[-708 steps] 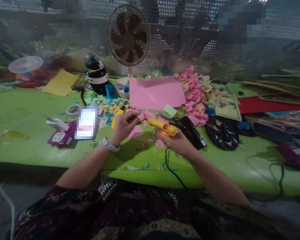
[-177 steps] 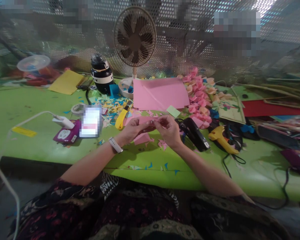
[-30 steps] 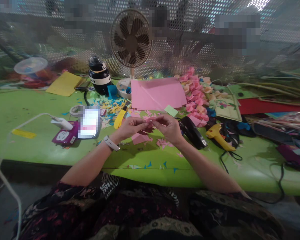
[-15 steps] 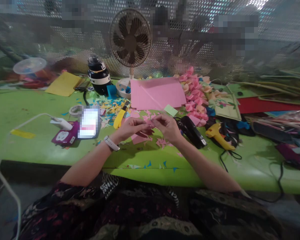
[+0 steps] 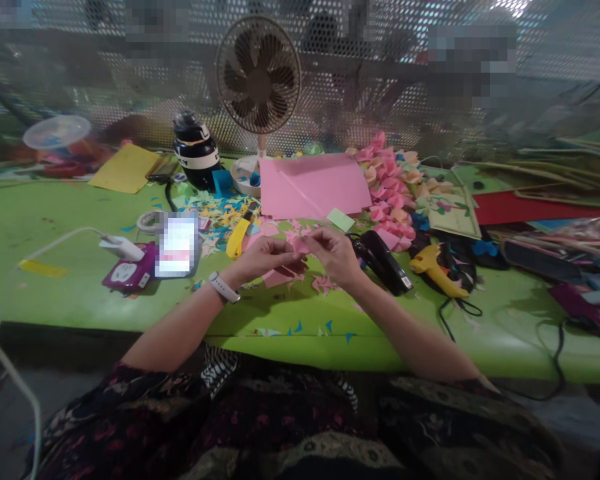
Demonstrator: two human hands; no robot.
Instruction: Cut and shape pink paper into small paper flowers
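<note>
Your left hand (image 5: 261,259) and right hand (image 5: 334,255) both pinch the pink piece (image 5: 301,245) — it sits between the two, above the table (image 5: 280,315), neither hand clearly nearer — its long axis too hidden to tell.

A pink sheet (image 5: 315,187) lies on the green table (image 5: 55,250). In front of the sheet, the left hand (image 5: 261,259) and right hand (image 5: 336,257) pinch a small piece of pink paper (image 5: 301,245) between them. A fan (image 5: 259,87) and black bottle (image 5: 196,160) stand left of the sheet. Right of the sheet are paper flowers (image 5: 387,183) and, nearer the front, a yellow glue gun (image 5: 439,273).
</note>
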